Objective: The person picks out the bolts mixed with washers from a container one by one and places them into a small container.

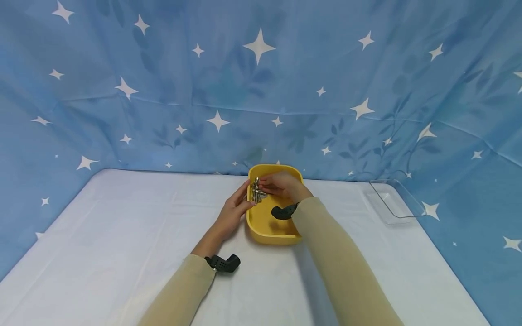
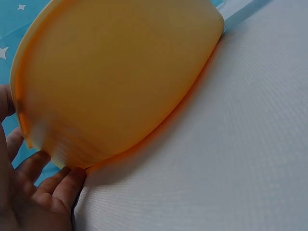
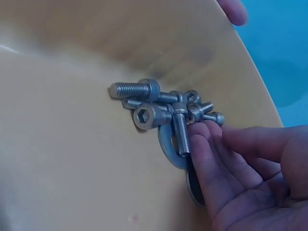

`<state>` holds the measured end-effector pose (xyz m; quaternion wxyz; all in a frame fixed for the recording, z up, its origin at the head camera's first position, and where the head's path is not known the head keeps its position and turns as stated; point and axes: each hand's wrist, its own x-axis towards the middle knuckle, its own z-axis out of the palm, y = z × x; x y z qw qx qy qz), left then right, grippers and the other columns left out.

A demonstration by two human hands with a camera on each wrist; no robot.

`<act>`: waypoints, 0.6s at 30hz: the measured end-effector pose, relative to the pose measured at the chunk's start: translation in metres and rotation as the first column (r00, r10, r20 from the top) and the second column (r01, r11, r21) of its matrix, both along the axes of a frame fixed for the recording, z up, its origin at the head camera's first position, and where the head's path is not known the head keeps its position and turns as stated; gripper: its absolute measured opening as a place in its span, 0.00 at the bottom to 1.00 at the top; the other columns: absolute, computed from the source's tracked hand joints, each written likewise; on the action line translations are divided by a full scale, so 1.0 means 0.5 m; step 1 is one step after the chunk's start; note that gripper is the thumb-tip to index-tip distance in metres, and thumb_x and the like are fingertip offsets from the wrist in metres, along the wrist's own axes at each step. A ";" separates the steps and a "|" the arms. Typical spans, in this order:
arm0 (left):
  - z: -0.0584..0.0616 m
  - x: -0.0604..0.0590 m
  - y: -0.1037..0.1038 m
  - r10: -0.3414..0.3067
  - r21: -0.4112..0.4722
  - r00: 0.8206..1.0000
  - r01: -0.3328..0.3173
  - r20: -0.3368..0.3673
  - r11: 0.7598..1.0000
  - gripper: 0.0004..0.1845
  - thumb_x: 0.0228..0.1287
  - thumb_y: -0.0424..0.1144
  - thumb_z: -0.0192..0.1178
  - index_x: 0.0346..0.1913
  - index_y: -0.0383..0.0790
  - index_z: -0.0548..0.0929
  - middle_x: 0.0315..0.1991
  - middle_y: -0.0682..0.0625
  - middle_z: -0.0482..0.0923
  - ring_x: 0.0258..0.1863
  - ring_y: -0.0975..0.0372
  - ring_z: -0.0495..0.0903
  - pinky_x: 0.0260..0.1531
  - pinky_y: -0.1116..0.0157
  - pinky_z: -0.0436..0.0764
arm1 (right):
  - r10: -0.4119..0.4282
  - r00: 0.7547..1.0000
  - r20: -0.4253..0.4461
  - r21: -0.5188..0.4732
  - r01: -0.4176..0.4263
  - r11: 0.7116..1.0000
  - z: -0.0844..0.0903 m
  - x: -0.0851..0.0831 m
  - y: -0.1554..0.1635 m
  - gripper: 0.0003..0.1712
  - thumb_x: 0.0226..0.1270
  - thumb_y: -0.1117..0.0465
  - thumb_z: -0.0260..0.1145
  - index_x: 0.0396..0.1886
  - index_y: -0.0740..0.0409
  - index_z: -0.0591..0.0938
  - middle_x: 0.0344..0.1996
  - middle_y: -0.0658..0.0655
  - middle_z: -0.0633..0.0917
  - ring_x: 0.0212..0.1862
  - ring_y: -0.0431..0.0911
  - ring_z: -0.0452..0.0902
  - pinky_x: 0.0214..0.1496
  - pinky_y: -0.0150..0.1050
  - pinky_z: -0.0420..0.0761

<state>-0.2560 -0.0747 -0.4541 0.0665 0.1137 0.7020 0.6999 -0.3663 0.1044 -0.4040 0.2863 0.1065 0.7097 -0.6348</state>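
A yellow bin (image 1: 266, 219) stands on the white table. My left hand (image 1: 230, 216) grips its left side, with the thumb and fingers at the rim; in the left wrist view the fingertips (image 2: 72, 185) bear on the bin's outer wall. My right hand (image 1: 283, 184) reaches inside the bin toward its far left part. There lies a small heap of silvery socket-head bolts (image 3: 149, 115) with flat washers (image 3: 171, 144). In the right wrist view the fingertips (image 3: 204, 144) are right at the heap's edge, bent loosely beside the bolts and washers, and nothing shows between them.
A clear plastic box (image 1: 393, 203) sits at the table's right side. The white table (image 1: 122, 235) ends at a blue curtain (image 1: 228, 90) with white stars, just behind the bin. Dark camera bands are on both wrists.
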 end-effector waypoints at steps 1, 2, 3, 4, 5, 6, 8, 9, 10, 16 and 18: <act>0.000 -0.001 0.000 0.001 0.000 1.000 -0.001 0.000 1.000 0.39 0.71 0.38 0.55 0.81 0.55 0.54 0.82 0.54 0.52 0.81 0.57 0.56 0.76 0.51 0.65 | -0.004 1.000 -0.007 -0.011 0.004 1.000 -0.001 0.000 -0.001 0.19 0.76 0.68 0.57 0.62 0.66 0.80 0.45 0.56 0.87 0.42 0.42 0.86 0.59 0.34 0.85; -0.001 -0.001 0.000 0.002 0.001 1.000 -0.002 0.002 1.000 0.38 0.71 0.37 0.55 0.81 0.55 0.55 0.82 0.54 0.52 0.81 0.57 0.56 0.76 0.51 0.65 | -0.005 1.000 -0.015 -0.018 0.005 1.000 -0.002 0.001 -0.002 0.19 0.76 0.68 0.57 0.62 0.67 0.80 0.44 0.56 0.87 0.42 0.42 0.86 0.59 0.34 0.85; -0.001 -0.001 0.000 0.003 0.001 1.000 -0.003 0.002 1.000 0.38 0.72 0.37 0.55 0.81 0.55 0.55 0.82 0.54 0.52 0.81 0.57 0.56 0.76 0.52 0.65 | -0.008 1.000 -0.020 -0.022 0.007 1.000 -0.003 0.001 -0.003 0.19 0.76 0.68 0.57 0.62 0.67 0.80 0.44 0.56 0.87 0.41 0.42 0.86 0.59 0.35 0.85; -0.001 -0.001 -0.001 0.005 0.000 1.000 -0.005 0.004 1.000 0.38 0.72 0.37 0.55 0.81 0.55 0.55 0.82 0.54 0.52 0.81 0.58 0.55 0.76 0.52 0.66 | -0.004 1.000 -0.030 -0.017 0.003 1.000 -0.004 0.002 -0.005 0.19 0.76 0.68 0.57 0.62 0.67 0.80 0.46 0.57 0.86 0.42 0.42 0.86 0.59 0.35 0.85; -0.001 -0.001 -0.001 0.004 0.001 1.000 -0.004 0.005 1.000 0.38 0.72 0.37 0.55 0.81 0.55 0.55 0.82 0.54 0.52 0.81 0.57 0.55 0.76 0.52 0.66 | 0.003 0.999 -0.037 -0.014 -0.003 1.000 -0.005 0.002 -0.007 0.19 0.76 0.68 0.57 0.63 0.67 0.79 0.48 0.58 0.86 0.43 0.42 0.85 0.60 0.35 0.84; -0.001 -0.001 -0.002 0.005 0.000 1.000 -0.005 0.004 1.000 0.38 0.72 0.37 0.55 0.81 0.55 0.55 0.82 0.54 0.52 0.81 0.57 0.55 0.76 0.51 0.66 | 0.009 0.999 -0.041 -0.018 -0.009 1.000 -0.005 0.002 -0.009 0.20 0.76 0.68 0.57 0.64 0.67 0.79 0.51 0.59 0.86 0.45 0.42 0.85 0.62 0.36 0.84; -0.002 -0.001 -0.002 0.006 0.002 1.000 -0.006 0.002 1.000 0.38 0.72 0.36 0.55 0.81 0.56 0.55 0.82 0.53 0.52 0.81 0.56 0.55 0.76 0.51 0.65 | 0.018 0.999 -0.047 -0.020 -0.019 1.000 -0.005 0.004 -0.013 0.21 0.76 0.69 0.56 0.65 0.67 0.77 0.58 0.61 0.84 0.50 0.44 0.85 0.65 0.37 0.82; -0.003 -0.001 -0.002 0.006 0.005 1.000 -0.006 0.003 1.000 0.38 0.72 0.36 0.55 0.81 0.57 0.55 0.82 0.53 0.52 0.81 0.56 0.55 0.76 0.51 0.65 | 0.021 0.998 -0.052 -0.017 -0.022 1.000 -0.005 0.005 -0.015 0.21 0.76 0.69 0.56 0.66 0.66 0.77 0.61 0.61 0.83 0.53 0.46 0.84 0.66 0.37 0.81; -0.003 -0.001 -0.001 0.006 0.007 1.000 -0.006 0.003 1.000 0.38 0.72 0.36 0.54 0.81 0.57 0.55 0.82 0.54 0.52 0.81 0.56 0.55 0.76 0.51 0.65 | 0.022 0.998 -0.059 -0.014 -0.023 1.000 -0.005 0.006 -0.016 0.22 0.76 0.69 0.57 0.66 0.66 0.77 0.63 0.62 0.82 0.57 0.47 0.84 0.67 0.38 0.80; -0.003 -0.002 0.001 0.002 0.008 1.000 -0.002 0.001 1.000 0.38 0.72 0.37 0.55 0.81 0.58 0.55 0.82 0.56 0.52 0.81 0.57 0.55 0.76 0.52 0.65 | 0.001 0.993 -0.116 0.018 0.001 1.000 -0.006 0.016 -0.020 0.21 0.72 0.69 0.62 0.62 0.66 0.81 0.62 0.64 0.83 0.63 0.53 0.82 0.67 0.42 0.80; -0.003 -0.004 0.001 0.004 -0.003 1.000 -0.004 -0.005 1.000 0.38 0.72 0.37 0.55 0.81 0.59 0.56 0.82 0.56 0.52 0.81 0.57 0.55 0.76 0.52 0.65 | -0.018 0.991 -0.134 0.025 0.022 0.999 -0.007 0.017 -0.024 0.19 0.70 0.69 0.65 0.60 0.66 0.83 0.60 0.64 0.84 0.59 0.53 0.84 0.65 0.43 0.82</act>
